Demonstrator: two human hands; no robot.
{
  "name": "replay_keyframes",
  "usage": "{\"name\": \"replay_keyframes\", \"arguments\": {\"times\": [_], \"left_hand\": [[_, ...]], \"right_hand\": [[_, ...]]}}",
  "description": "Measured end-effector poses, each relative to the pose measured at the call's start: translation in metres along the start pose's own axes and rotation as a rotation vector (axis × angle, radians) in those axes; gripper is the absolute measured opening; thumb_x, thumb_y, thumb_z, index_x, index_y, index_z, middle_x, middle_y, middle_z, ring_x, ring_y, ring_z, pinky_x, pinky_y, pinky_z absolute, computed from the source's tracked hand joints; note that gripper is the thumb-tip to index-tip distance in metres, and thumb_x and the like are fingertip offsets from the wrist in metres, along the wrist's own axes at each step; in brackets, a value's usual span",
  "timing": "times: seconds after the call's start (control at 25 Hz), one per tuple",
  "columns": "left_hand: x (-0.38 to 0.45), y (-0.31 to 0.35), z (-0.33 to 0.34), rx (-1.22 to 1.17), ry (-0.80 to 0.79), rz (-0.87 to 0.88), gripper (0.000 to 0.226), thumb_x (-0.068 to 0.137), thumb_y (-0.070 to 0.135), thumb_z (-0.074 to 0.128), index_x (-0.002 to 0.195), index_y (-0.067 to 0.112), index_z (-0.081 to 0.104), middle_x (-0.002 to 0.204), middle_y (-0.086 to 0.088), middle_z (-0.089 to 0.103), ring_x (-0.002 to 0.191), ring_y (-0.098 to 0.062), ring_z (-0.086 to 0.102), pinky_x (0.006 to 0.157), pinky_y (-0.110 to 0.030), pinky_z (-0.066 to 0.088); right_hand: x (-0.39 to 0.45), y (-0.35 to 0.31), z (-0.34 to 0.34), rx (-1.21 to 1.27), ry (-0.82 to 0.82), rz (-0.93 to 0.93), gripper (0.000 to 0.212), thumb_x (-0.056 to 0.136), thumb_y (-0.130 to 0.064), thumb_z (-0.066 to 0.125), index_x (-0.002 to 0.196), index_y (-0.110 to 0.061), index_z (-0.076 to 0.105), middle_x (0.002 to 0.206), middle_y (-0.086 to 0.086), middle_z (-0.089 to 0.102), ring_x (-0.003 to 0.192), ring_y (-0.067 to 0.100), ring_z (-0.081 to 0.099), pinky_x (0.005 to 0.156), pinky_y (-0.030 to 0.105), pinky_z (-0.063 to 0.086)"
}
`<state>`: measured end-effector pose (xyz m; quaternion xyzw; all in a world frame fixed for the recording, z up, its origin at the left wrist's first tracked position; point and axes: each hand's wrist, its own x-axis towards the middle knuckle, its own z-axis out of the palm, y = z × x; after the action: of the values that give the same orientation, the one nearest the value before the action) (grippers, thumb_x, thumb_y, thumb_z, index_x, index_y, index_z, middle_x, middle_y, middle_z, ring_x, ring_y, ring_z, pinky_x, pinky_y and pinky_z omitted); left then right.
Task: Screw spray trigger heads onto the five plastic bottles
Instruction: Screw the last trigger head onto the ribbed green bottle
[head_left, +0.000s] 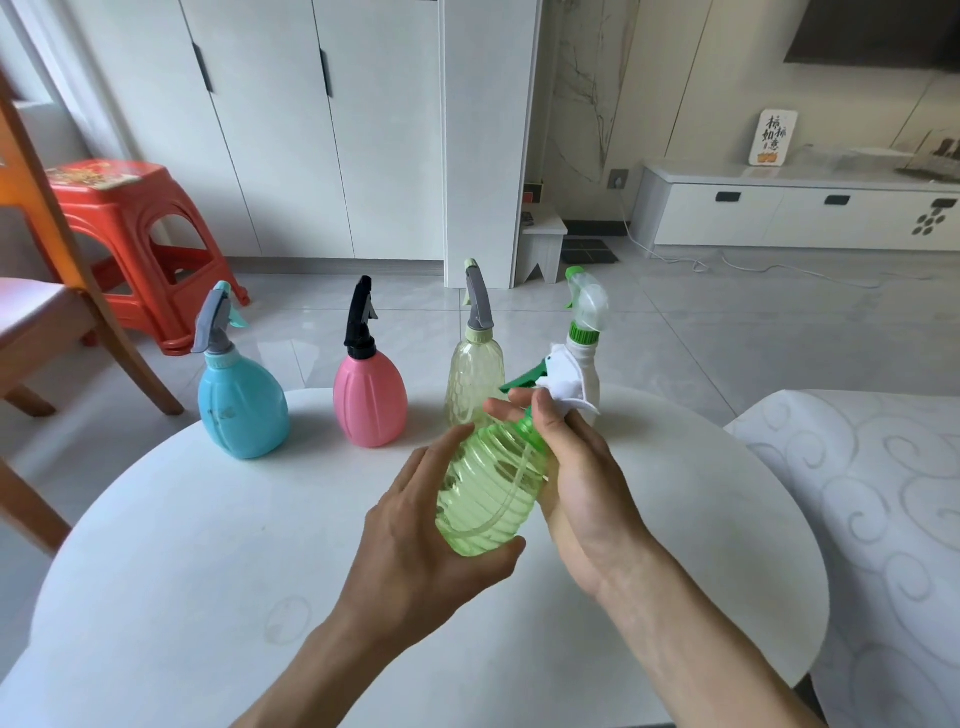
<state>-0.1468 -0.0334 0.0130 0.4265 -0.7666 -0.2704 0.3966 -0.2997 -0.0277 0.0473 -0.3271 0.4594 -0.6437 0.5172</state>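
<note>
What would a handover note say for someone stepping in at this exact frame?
Left hand: cradles the green ribbed bottle, tilted, above the white table.
Right hand: closed around that bottle's neck, at the white-and-green trigger head.
Standing at the far table edge, heads already on: blue bottle, pink bottle, pale yellow bottle, white bottle.
Done: four appear capped.
Left: finish tightening the green one (seating can't be judged here) and set it down.
</note>
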Motion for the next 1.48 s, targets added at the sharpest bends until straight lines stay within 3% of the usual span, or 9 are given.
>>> {"name": "replay_keyframes", "arguments": {"times": [0.16, 0.28, 0.56, 0.64, 0.76, 0.92, 1.12, 1.28, 1.48], "left_hand": [[0.001, 0.001, -0.004, -0.303, -0.126, -0.087, 0.080, 0.057, 0.043, 0.088, 0.130, 0.044, 0.055, 0.115, 0.017, 0.071, 0.107, -0.008, 0.066, 0.084, -0.015, 0.052], [0.003, 0.000, -0.009, -0.545, -0.242, -0.142, 0.076, 0.060, 0.036, 0.088, 0.130, 0.033, 0.060, 0.118, 0.000, 0.073, 0.110, -0.018, 0.069, 0.090, -0.030, 0.056], [0.003, -0.005, -0.009, -0.885, -0.401, -0.186, 0.068, 0.067, 0.017, 0.079, 0.131, 0.007, 0.059, 0.114, -0.020, 0.067, 0.102, -0.034, 0.064, 0.090, -0.042, 0.051], [0.004, -0.004, -0.010, -0.816, -0.383, -0.179, 0.070, 0.066, 0.020, 0.082, 0.132, 0.012, 0.060, 0.117, -0.016, 0.069, 0.105, -0.030, 0.066, 0.091, -0.040, 0.053], [0.003, 0.001, -0.009, -0.458, -0.225, -0.160, 0.081, 0.058, 0.033, 0.089, 0.133, 0.030, 0.058, 0.116, 0.001, 0.073, 0.107, -0.018, 0.069, 0.089, -0.040, 0.058], [-0.002, 0.008, -0.005, -0.106, -0.053, -0.086, 0.086, 0.056, 0.040, 0.087, 0.134, 0.038, 0.052, 0.114, 0.015, 0.069, 0.102, -0.009, 0.064, 0.082, -0.026, 0.053], [0.006, 0.006, -0.010, -0.043, 0.052, -0.045, 0.090, 0.059, 0.040, 0.086, 0.140, 0.036, 0.048, 0.123, 0.016, 0.064, 0.110, -0.006, 0.060, 0.085, -0.018, 0.049], [0.005, 0.008, -0.012, 0.046, 0.094, 0.017, 0.092, 0.059, 0.037, 0.087, 0.142, 0.027, 0.049, 0.123, 0.016, 0.059, 0.103, 0.003, 0.056, 0.081, 0.001, 0.038], [0.005, 0.007, -0.016, 0.142, 0.117, 0.061, 0.093, 0.058, 0.032, 0.090, 0.142, 0.021, 0.050, 0.126, 0.012, 0.058, 0.104, -0.003, 0.057, 0.082, -0.004, 0.040]], "right_hand": [[0.002, -0.008, -0.009, 0.076, -0.202, -0.004, 0.030, 0.091, -0.043, 0.059, 0.102, -0.016, 0.069, 0.127, 0.014, 0.070, 0.121, 0.030, 0.063, 0.102, 0.045, 0.048], [0.004, -0.015, -0.013, 0.114, -0.337, 0.022, 0.029, 0.096, -0.040, 0.053, 0.101, -0.014, 0.066, 0.130, 0.019, 0.066, 0.124, 0.032, 0.060, 0.106, 0.049, 0.044], [0.004, -0.025, -0.018, 0.241, -0.561, 0.083, 0.029, 0.097, -0.033, 0.051, 0.103, -0.008, 0.063, 0.130, 0.023, 0.061, 0.127, 0.036, 0.053, 0.107, 0.054, 0.037], [0.005, -0.026, -0.020, 0.196, -0.520, 0.058, 0.026, 0.094, -0.032, 0.056, 0.100, -0.010, 0.067, 0.128, 0.021, 0.064, 0.126, 0.033, 0.057, 0.106, 0.051, 0.041], [0.004, -0.022, -0.019, -0.004, -0.312, 0.013, 0.022, 0.078, -0.040, 0.074, 0.087, -0.020, 0.076, 0.116, 0.010, 0.073, 0.111, 0.019, 0.067, 0.095, 0.039, 0.051], [0.002, -0.007, -0.013, -0.195, -0.103, -0.043, 0.047, 0.072, -0.053, 0.075, 0.095, -0.012, 0.075, 0.099, 0.005, 0.073, 0.098, 0.019, 0.069, 0.094, 0.045, 0.050], [0.002, -0.012, -0.010, -0.046, -0.161, -0.033, 0.028, 0.092, -0.039, 0.055, 0.105, -0.027, 0.076, 0.120, 0.002, 0.074, 0.114, 0.014, 0.065, 0.087, 0.034, 0.048], [0.000, -0.009, -0.006, 0.059, -0.141, -0.046, 0.030, 0.084, -0.039, 0.068, 0.105, -0.019, 0.077, 0.117, 0.008, 0.075, 0.107, 0.018, 0.069, 0.081, 0.029, 0.054], [0.001, -0.004, 0.000, 0.055, -0.086, -0.095, 0.022, 0.085, -0.032, 0.069, 0.100, -0.017, 0.076, 0.113, 0.013, 0.074, 0.103, 0.021, 0.069, 0.078, 0.027, 0.055]]}}
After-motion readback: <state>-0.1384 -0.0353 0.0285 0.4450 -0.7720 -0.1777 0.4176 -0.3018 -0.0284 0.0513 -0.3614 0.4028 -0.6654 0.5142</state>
